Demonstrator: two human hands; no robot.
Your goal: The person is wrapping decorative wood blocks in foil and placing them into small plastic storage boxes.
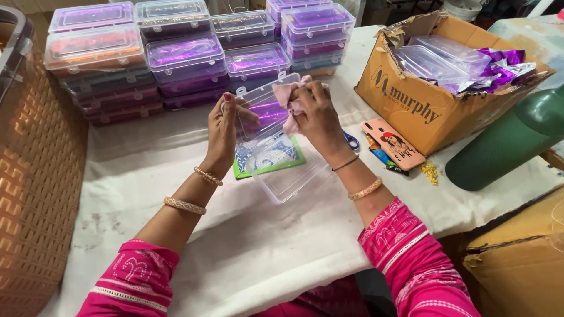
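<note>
Nearest the camera, two forearms in bright pink embroidered sleeves reach over a table covered with a white cloth (194, 235). At the far left stands a brown woven basket (35, 176), and beyond it, along the back of the table, clear plastic boxes (176, 58) are stacked in rows, most lined with purple foil, some with orange.

The left hand (222, 132) is closed around the side of an open clear plastic box (271, 135), thumb on its raised lid, holding it tilted above the table at centre. Its lower half hangs open toward the camera. Below the box lies a green-edged card with a blue and white pattern (270, 158).

The right hand (316, 114) is clamped on a pale pink cloth (292, 103), pressing it against the lid of the box. Just behind that wrist, the blue handle of a pair of scissors (351, 141) shows.

Further right lie a phone in an orange illustrated case (395, 144), and a torn cardboard carton (435, 88) holding more clear boxes and purple foil. A dark green flask (511, 141) lies on its side at the right edge, above another cardboard box (517, 264).
</note>
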